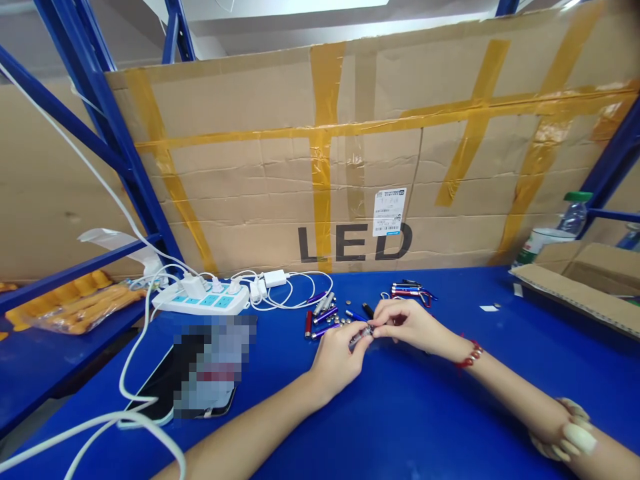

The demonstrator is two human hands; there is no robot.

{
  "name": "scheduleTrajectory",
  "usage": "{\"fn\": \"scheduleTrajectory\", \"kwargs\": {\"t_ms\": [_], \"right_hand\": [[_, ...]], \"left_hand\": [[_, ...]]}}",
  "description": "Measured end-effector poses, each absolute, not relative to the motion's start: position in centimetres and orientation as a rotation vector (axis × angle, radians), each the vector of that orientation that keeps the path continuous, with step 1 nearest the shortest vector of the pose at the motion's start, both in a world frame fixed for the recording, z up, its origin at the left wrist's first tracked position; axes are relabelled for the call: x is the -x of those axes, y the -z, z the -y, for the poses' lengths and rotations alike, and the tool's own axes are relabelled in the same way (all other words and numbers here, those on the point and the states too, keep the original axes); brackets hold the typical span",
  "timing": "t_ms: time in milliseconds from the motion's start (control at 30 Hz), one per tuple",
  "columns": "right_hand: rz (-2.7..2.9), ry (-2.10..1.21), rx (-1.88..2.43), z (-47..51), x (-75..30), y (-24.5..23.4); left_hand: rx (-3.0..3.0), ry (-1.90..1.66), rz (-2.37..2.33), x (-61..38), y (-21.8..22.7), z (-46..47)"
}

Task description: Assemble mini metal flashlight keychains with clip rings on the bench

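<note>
Over the blue table (400,413) my left hand (337,360) and my right hand (407,323) meet at the fingertips. Both pinch a small silver cylinder, a mini flashlight (361,335), held between them. Just beyond lie several small coloured flashlight tubes (323,313) and tiny button batteries (345,319). A second bunch of assembled red and blue flashlights (410,290) lies further back. A red bead bracelet (470,355) is on my right wrist.
A white power strip (203,301) with chargers and white cables sits at the left. A phone (200,380) lies near the front left. A taped cardboard sheet marked LED (350,167) stands behind. An open cardboard box (585,287) and a water bottle (573,217) are at right.
</note>
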State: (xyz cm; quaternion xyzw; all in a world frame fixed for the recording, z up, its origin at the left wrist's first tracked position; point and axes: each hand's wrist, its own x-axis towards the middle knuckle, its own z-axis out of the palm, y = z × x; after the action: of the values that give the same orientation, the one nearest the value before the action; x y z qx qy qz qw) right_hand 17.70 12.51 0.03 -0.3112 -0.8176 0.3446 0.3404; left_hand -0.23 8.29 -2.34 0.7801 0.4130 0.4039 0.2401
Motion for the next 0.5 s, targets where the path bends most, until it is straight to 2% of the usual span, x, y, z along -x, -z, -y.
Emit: {"fn": "scheduleTrajectory", "kwargs": {"t_ms": [500], "right_hand": [[2.084,-1.006,0.854,-12.4,-17.69,0.0]], "left_hand": [[-2.126,-1.098,-1.12,0.2,2.65,-8.53]]}}
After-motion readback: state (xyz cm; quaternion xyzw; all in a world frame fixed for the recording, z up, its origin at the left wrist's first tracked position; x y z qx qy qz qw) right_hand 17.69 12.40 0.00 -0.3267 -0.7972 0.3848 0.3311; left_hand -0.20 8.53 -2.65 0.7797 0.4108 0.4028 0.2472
